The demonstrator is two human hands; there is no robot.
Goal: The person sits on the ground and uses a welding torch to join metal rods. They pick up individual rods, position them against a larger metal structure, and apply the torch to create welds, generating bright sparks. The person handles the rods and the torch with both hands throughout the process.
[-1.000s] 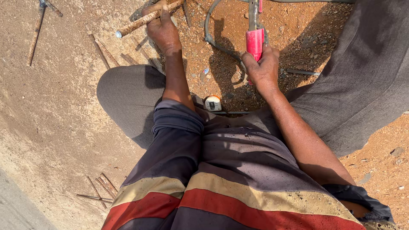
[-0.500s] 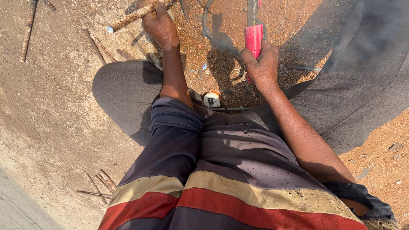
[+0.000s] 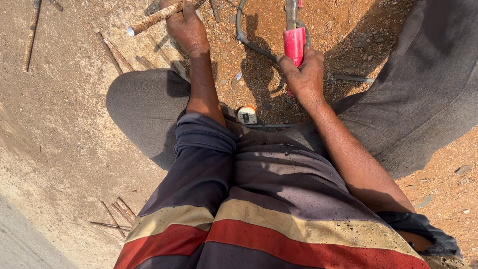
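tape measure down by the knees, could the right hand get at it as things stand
Probably not freely: the right hand is wrapped around the red-handled tool. The tape measure lies uncovered on the dirt close below it, so only that full grip hinders.

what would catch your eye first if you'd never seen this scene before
The bright red tool handle stands out first, gripped by the right hand at top centre against the orange dirt. To its left, the left hand holds a rusty ribbed steel bar near the top edge. The red and tan stripes of the person's shirt fill the bottom.
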